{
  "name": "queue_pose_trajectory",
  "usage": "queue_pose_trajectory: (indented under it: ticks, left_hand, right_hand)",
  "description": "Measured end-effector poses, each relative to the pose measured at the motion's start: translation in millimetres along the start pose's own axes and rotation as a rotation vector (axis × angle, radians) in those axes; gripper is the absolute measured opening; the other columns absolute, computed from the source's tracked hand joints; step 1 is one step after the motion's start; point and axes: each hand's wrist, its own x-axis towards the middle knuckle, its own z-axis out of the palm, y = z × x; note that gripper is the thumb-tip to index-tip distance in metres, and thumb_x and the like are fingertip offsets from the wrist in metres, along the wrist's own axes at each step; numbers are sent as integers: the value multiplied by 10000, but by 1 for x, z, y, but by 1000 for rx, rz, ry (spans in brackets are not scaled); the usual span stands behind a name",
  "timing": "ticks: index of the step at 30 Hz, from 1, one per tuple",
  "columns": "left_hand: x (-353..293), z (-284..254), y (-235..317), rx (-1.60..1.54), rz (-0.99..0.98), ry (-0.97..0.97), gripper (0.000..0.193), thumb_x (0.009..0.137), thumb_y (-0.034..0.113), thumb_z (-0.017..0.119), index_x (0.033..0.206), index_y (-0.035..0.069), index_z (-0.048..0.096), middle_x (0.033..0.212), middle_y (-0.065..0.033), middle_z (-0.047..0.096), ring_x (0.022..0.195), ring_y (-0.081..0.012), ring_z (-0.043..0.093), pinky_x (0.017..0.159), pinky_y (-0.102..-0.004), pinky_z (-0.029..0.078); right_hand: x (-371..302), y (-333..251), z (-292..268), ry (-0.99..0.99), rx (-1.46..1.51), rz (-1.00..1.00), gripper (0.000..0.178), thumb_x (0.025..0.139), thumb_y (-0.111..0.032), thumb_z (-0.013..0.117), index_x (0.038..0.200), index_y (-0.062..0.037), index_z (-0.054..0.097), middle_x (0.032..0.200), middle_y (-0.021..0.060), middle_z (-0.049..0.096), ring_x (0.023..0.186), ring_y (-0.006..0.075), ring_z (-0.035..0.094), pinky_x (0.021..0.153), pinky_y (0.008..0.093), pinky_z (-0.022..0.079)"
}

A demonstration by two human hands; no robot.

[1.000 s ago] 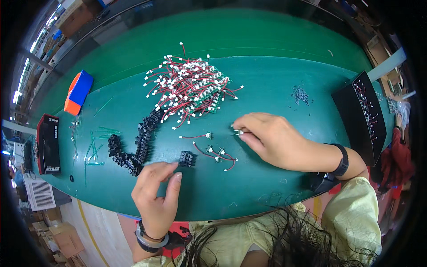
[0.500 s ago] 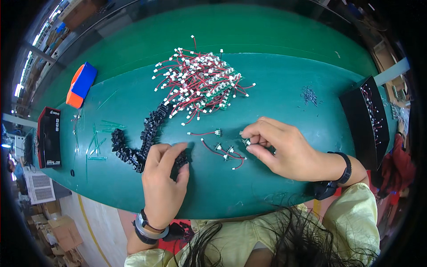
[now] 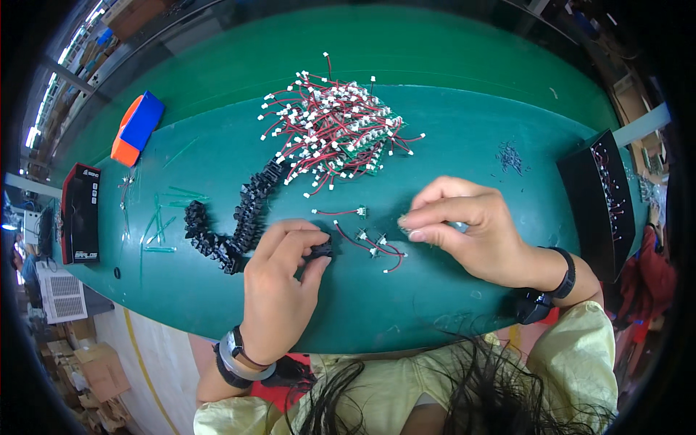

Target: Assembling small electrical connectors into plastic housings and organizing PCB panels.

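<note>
- Left hand [image 3: 279, 290]: fingers closed on a small black block [image 3: 321, 250], held low over the desk [image 3: 435, 319], right of the black chain.
- Right hand [image 3: 475, 228]: thumb and forefinger pinched together on a small pale part [image 3: 404, 222], mostly hidden by the fingertips.
- Loose wired boards [image 3: 373, 243]: a few, with red and dark leads, lay between the hands; a single red-wired board [image 3: 361, 212] lay just beyond them.
- Wired pile [image 3: 337, 127]: many white connectors on red leads, heaped at the far side.
- Black chain [image 3: 246, 210]: blocks in a curved row, left of the pile.
- Green strips [image 3: 158, 226]: scattered at left.
- Dark slivers [image 3: 510, 158]: one small heap, far right.
- Black open box [image 3: 580, 206]: stood at the right end, wired pieces inside.
</note>
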Motion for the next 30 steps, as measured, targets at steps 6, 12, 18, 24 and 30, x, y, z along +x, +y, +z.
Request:
queue_pose_trajectory:
  ticks: [6,12,18,24,30]
  left_hand:
    - [11,-2,19,54,-13,4,373,605,-74,733,942,12,599,898,-100,593,774,-214,586,686,-304,475]
    - [14,-6,15,16,-20,-69,351,604,-39,750,913,2,590,890,-107,615,788,-231,600,725,-319,469]
    - [13,-2,19,11,-164,-103,292,627,-28,749,869,-4,588,792,-101,627,735,-231,606,709,-304,471]
    - [13,-7,14,41,-148,-72,303,634,-45,736,888,1,577,772,-91,609,669,-175,583,657,-276,469]
    - [12,-7,10,-122,-114,-68,280,674,-46,708,902,1,553,739,-87,587,620,-158,568,588,-271,471]
  right_hand:
    - [23,-10,23,-82,219,33,197,797,42,646,989,2,657,898,84,653,765,138,617,663,252,498]
    - [23,-8,36,-60,554,222,380,826,39,628,1184,-22,516,877,63,638,796,81,593,678,239,508]
    - [23,-4,36,-93,456,192,442,813,84,624,1220,-16,482,934,90,625,845,109,602,717,233,510]
    - [18,3,30,-18,102,-103,224,820,9,631,1040,-22,606,845,84,614,704,150,602,623,263,485]
    - [3,-8,25,14,158,-32,158,789,-30,685,938,-29,631,796,76,603,656,175,589,569,286,464]
